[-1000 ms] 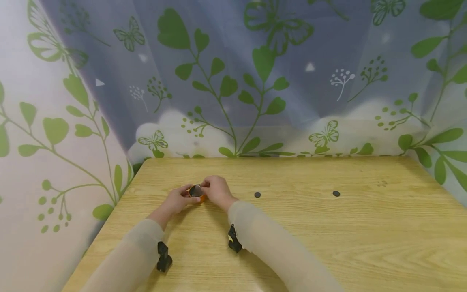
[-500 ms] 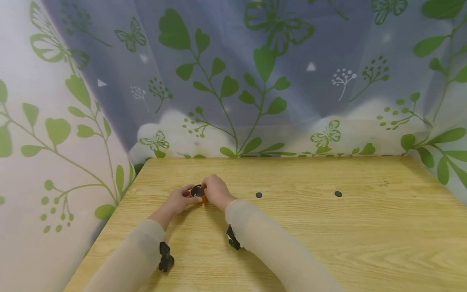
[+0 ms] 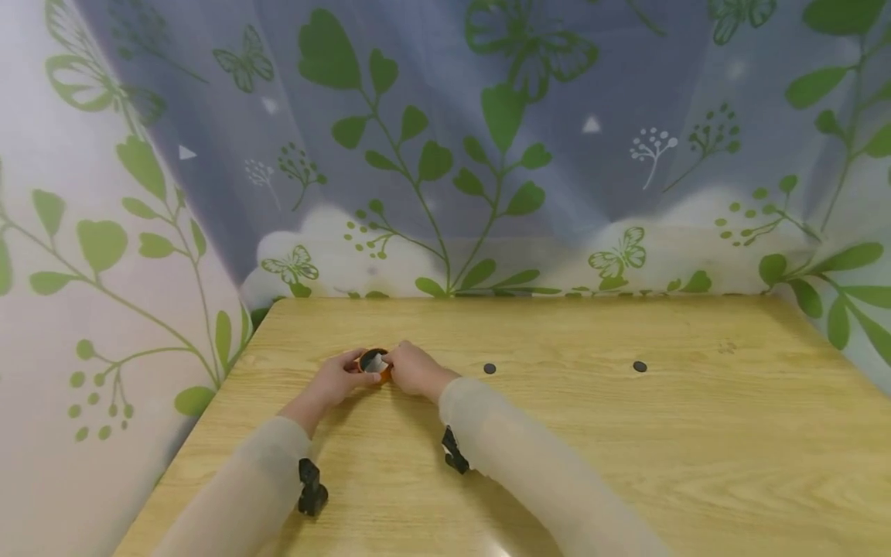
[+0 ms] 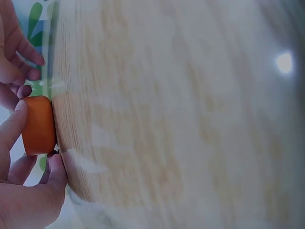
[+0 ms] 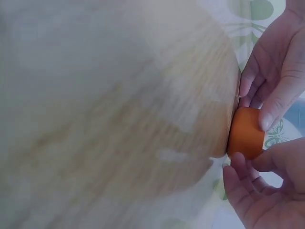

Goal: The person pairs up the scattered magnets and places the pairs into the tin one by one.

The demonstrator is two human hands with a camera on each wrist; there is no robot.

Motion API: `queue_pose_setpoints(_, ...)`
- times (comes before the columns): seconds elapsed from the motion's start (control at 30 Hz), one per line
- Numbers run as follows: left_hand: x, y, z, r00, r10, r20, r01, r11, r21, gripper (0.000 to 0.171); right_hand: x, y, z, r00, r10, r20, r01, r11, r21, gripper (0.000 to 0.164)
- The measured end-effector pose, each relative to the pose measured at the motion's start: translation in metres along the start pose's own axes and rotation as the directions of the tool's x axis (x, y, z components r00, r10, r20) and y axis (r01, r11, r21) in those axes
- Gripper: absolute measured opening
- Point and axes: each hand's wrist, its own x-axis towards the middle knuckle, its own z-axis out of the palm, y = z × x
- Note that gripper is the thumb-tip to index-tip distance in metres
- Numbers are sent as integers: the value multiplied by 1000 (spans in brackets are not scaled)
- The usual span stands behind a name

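Observation:
A small round orange container (image 3: 385, 376) with a dark inside stands on the wooden table (image 3: 626, 464) at the left. Something pale and shiny shows in its opening, its kind unclear. My left hand (image 3: 336, 381) grips the container from the left, thumb at the near side and fingers round the far side. At the right side my right hand (image 3: 418, 370) has curled fingers, with thumb and fingertip pinching the container's edge. In the left wrist view, the container's smooth side (image 4: 39, 126) shows between both hands. The right wrist view also shows both hands touching the orange container (image 5: 247, 132).
Two small flat dark discs lie to the right, a nearer disc (image 3: 490, 369) and a farther disc (image 3: 640, 367). Behind the table hangs a leaf-and-butterfly patterned cloth (image 3: 445, 186), and another patterned sheet (image 3: 63, 325) borders the left side.
The right hand has dipped and turned slightly at the container's rim. The pale patch in the opening looks different from half a second ago. The left hand keeps its hold; the discs stay put.

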Motion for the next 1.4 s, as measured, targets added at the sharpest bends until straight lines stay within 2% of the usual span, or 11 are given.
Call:
queue_pose_setpoints(0.13, -1, 2, 0, 1000, 2, -3, -2, 1000, 4, 71, -7, 0, -4, 1000, 17, 3, -17, 998, 53, 40)
queue_pose_setpoints(0.17, -1, 2, 0, 1000, 4, -2, -4, 1000, 8, 71, -13, -1, -7, 1000, 16, -15, -15, 997, 74, 41)
queue_pose_setpoints(0.2, -1, 3, 0, 1000, 6, -3, -6, 1000, 11, 71, -25, -9, -19, 999, 45, -1, -45, 995, 93, 44)
queue_pose_setpoints(0.3, 0, 2, 0, 1000, 13, -3, -13, 999, 35, 70, -41, -7, -28, 999, 29, -30, -24, 991, 129, 45)
queue_pose_setpoints(0.5, 2, 2, -3, 999, 35, -3, -34, 991, 130, 69, -57, 10, -32, 1000, 8, -4, -7, 994, 113, 45)
queue_pose_setpoints(0.7, 3, 4, -5, 998, 56, 10, -56, 976, 210, 69, -71, 20, -39, 1000, 11, 20, -14, 987, 158, 45)
queue_pose_setpoints(0.93, 2, 6, -8, 998, 56, 21, -59, 978, 199, 69, -88, 32, -45, 1000, 3, 12, -5, 980, 200, 44)
queue_pose_setpoints(1.17, 1, 6, -8, 999, 46, 27, -50, 978, 203, 69, -109, 52, -48, 1000, -1, -20, 5, 981, 196, 40)
queue_pose_setpoints(1.4, 0, 9, -6, 996, 80, 24, -84, 953, 292, 72, -124, 66, -51, 999, 14, -42, -6, 984, 176, 37)
